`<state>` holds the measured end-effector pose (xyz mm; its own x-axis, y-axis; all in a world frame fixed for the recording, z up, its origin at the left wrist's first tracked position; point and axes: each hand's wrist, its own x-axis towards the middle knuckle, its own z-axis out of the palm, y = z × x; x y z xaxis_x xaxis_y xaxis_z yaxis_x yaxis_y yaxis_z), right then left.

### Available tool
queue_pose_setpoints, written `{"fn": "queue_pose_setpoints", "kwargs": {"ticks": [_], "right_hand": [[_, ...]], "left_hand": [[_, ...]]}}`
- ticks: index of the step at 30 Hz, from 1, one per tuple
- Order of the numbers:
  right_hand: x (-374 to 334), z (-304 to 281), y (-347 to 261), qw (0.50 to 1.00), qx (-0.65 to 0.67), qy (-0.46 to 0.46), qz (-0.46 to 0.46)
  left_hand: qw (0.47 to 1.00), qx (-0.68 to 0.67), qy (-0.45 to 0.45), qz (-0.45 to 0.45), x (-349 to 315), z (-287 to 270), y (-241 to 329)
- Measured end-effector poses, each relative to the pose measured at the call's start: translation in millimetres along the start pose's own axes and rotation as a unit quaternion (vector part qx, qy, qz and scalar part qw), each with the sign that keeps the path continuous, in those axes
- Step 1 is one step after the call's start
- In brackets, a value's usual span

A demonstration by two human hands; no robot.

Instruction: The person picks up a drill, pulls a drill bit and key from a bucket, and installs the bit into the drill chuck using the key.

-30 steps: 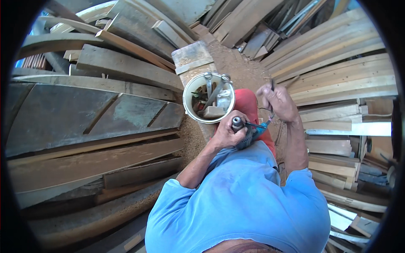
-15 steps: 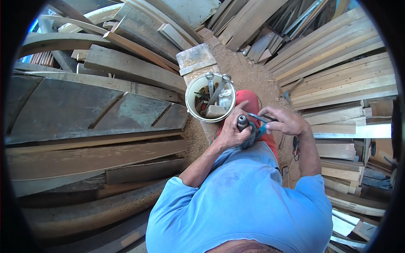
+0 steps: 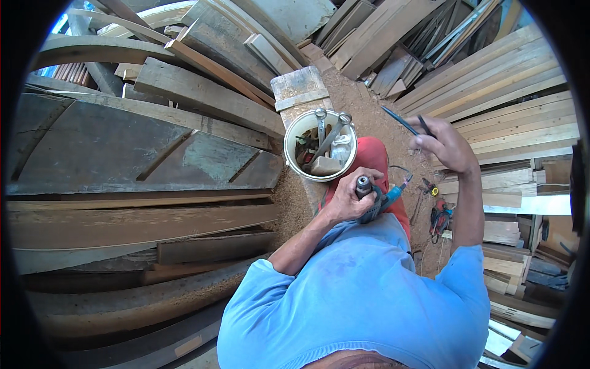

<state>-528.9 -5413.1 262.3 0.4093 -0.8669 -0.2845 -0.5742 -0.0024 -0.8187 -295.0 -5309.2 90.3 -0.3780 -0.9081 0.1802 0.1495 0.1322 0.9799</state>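
My left hand [image 3: 357, 200] is wrapped round a power drill [image 3: 376, 206] with a dark chuck and a teal part, held over my lap with its chuck turned up towards me. Well to the right of the drill, my right hand [image 3: 439, 144] is raised with bent fingers around a slim, dark, rod-like tool [image 3: 399, 120]. A second dark tip shows between its fingers; whether it belongs to the same tool I cannot tell. Just beyond my left hand stands a white bucket [image 3: 289, 154] holding wrenches [image 3: 335, 132], a pale block [image 3: 326, 165] and other small items.
A narrow wooden board [image 3: 301, 80] lies under the bucket. Stacked planks [image 3: 510, 123] line the right, and large dark boards [image 3: 147, 154] fill the left. Red and black cables [image 3: 440, 218] and a small yellow item [image 3: 434, 191] lie on the sawdust-covered floor [image 3: 350, 92].
My right hand has moved away from the drill, up and to the right, with the slim tool in it. My left hand still holds the drill. The whole view has shifted slightly.
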Motion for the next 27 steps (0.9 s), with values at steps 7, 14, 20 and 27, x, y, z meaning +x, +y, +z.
{"fn": "queue_pose_setpoints", "kwargs": {"ticks": [7,14,20,27], "right_hand": [[91.6,82.8,-32.4,0.925,-0.329,-0.147,-0.120],[157.4,179.4,-39.9,0.825,-0.520,-0.176,-0.133],[175.4,206.1,-36.4,0.786,-0.572,-0.173,-0.160],[177.4,169.4,-35.2,0.865,-0.468,-0.102,-0.153]], "left_hand": [[0.998,-0.025,-0.018,0.045,1.8,6.3,1.7],[0.997,-0.008,-0.009,0.078,4.2,3.5,3.1],[0.999,0.005,-0.018,0.043,3.9,-2.1,-1.2],[0.998,-0.022,-0.032,0.057,11.1,-7.0,-2.3]]}}
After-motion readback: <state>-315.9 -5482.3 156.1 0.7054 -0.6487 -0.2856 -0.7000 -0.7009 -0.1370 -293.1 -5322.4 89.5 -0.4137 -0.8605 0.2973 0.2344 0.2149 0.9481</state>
